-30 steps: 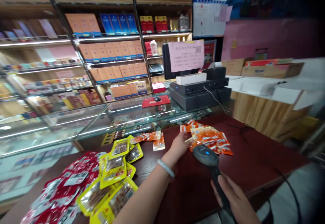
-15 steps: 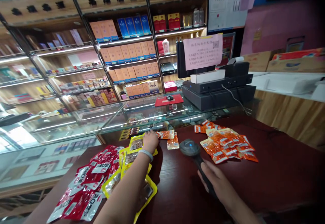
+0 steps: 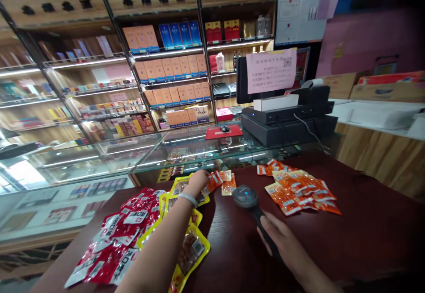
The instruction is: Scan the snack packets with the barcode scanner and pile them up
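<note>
My right hand (image 3: 277, 235) is wrapped round the handle of a dark barcode scanner (image 3: 245, 197), its head pointing away over the table with a small blue light. My left hand (image 3: 198, 181) reaches past the yellow-edged food packets (image 3: 194, 249), its fingers closed at an orange snack packet (image 3: 210, 184); the fingertips are partly hidden. Beside it lie more small orange-and-cream packets (image 3: 228, 185). To the left is a heap of red-and-silver packets (image 3: 124, 226). A pile of orange packets (image 3: 299, 191) is spread right of the scanner.
The dark red tabletop (image 3: 229, 253) meets a glass display counter (image 3: 186, 149). On the counter are a red mat (image 3: 212, 133) with a mouse (image 3: 225, 129), and a cash register (image 3: 282, 120) with a trailing cable. Shelves with boxed goods (image 3: 179, 69) stand behind.
My left hand has shifted slightly right, and more of the orange packet shows at its fingers. The scanner stays in my right hand, nearly still. The view has tilted slightly.
</note>
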